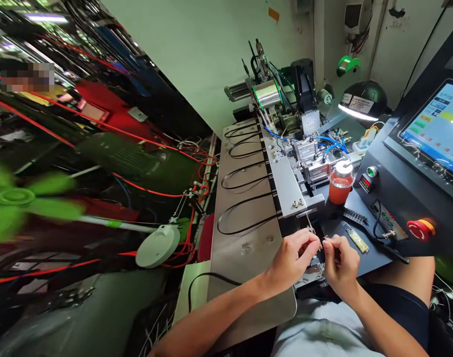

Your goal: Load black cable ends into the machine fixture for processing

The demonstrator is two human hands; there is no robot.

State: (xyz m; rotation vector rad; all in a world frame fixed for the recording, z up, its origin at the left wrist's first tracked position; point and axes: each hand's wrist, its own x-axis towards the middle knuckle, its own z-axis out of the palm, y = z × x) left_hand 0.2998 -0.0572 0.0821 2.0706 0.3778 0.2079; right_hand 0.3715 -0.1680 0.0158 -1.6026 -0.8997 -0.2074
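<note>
My left hand (295,255) is closed in a pinch above the front end of the metal machine rail (286,183). Close beside it, my right hand (341,258) is also pinched, with the fingertips of both hands nearly touching. Something tiny and thin shows at the fingertips, too small to name. Several black cable loops (245,199) lie on the metal plate (256,253) to the left, their ends at the rail.
A jar of red liquid (340,186), a black brush (356,216) and a lit lamp (364,99) stand or lie right of the rail. A control panel with a screen (440,129) and red button (420,229) is at the right. A green fan (14,197) is at the left.
</note>
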